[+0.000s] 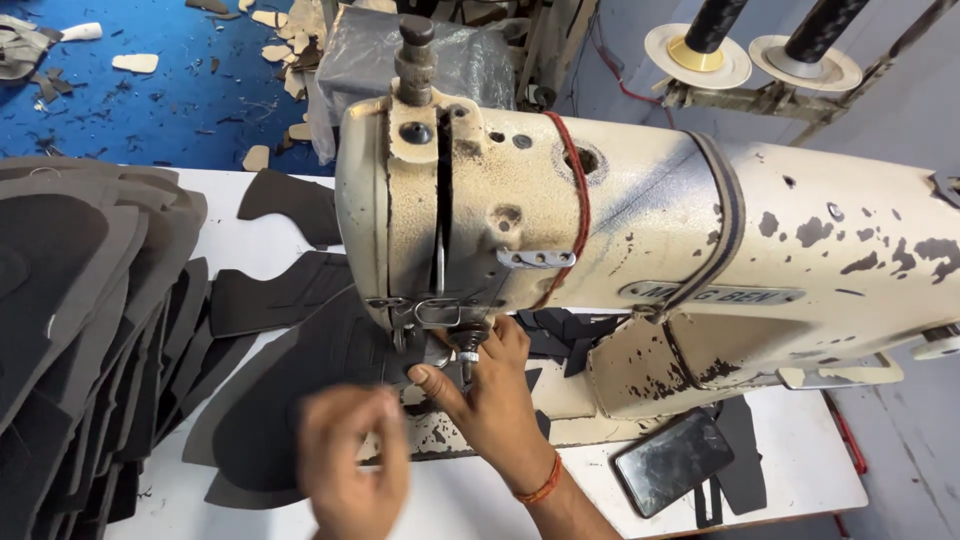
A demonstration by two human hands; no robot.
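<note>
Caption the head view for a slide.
Right hand at the needle area of a worn cream sewing machine, blurred left hand over dark fabric pieces.

cream sewing machine point(640, 230), dark grey fabric pieces point(90, 290)

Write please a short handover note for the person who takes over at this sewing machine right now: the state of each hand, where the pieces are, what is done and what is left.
Right hand: at the needle area under the sewing machine head, fingers on the small parts there; nothing held that I can see.
Left hand: blurred, over the dark piece; its grip cannot be judged.
Pieces: one dark piece lies under the machine head; a big stack of dark pieces is at the left of the table. A phone lies at the right.
Done: piece placed at the needle.
Left: seam not visible yet; the stack waits.
</note>
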